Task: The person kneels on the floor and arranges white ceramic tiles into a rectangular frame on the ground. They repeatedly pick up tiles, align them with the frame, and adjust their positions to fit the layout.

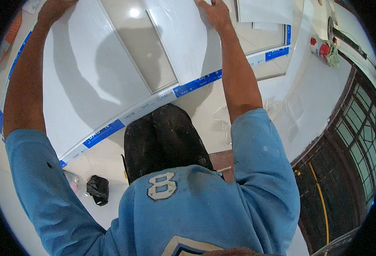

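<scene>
A white frame point(149, 101) with blue-printed protective film lies in front of my knees. In its left part is a wide white panel point(81, 85). My left hand point(55, 9) is at that panel's far left end, its fingers mostly cut off by the picture's top edge. A narrower white panel point(183, 47), glossy as if film-covered, lies in the middle, its near end close to the frame's near bar. My right hand point(215, 15) grips this panel's far right edge, thumb and fingers bent and partly cut off. Tiled floor shows between the panels.
Another white panel point(265, 10) is at the far right. Clear plastic wrap point(277, 111) lies right of my right arm, and a black plastic bag point(97, 190) near my left elbow. A red-and-white can point(320, 48) with a green cloth stands by a dark barred door point(354, 123).
</scene>
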Tool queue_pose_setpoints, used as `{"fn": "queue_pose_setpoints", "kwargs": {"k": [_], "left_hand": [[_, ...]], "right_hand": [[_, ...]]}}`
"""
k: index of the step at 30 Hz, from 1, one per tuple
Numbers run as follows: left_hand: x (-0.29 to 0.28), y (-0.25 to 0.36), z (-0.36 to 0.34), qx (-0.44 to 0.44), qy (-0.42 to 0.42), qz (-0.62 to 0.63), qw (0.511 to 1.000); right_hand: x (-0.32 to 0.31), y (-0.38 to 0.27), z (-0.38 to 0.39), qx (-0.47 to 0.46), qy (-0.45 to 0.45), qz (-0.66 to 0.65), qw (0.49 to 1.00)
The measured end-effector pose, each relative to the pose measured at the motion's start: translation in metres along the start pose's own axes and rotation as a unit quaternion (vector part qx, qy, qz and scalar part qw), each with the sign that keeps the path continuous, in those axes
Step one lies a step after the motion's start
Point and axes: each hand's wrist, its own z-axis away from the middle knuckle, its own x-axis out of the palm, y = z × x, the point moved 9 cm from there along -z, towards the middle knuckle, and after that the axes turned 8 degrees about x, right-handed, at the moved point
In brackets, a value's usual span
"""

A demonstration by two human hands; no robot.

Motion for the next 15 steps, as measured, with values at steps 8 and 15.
{"fn": "queue_pose_setpoints", "kwargs": {"k": [8, 15], "left_hand": [[-0.002, 0.001, -0.007, 0.037, -0.085, -0.047, 0.995], [0.033, -0.032, -0.022, 0.089, -0.014, -0.013, 0.996]], "right_hand": [[-0.019, 0.049, 0.028, 0.126, -0.118, -0.039, 0.984], [-0.056, 0.071, -0.005, 0.111, 0.02, -0.032, 0.993]]}}
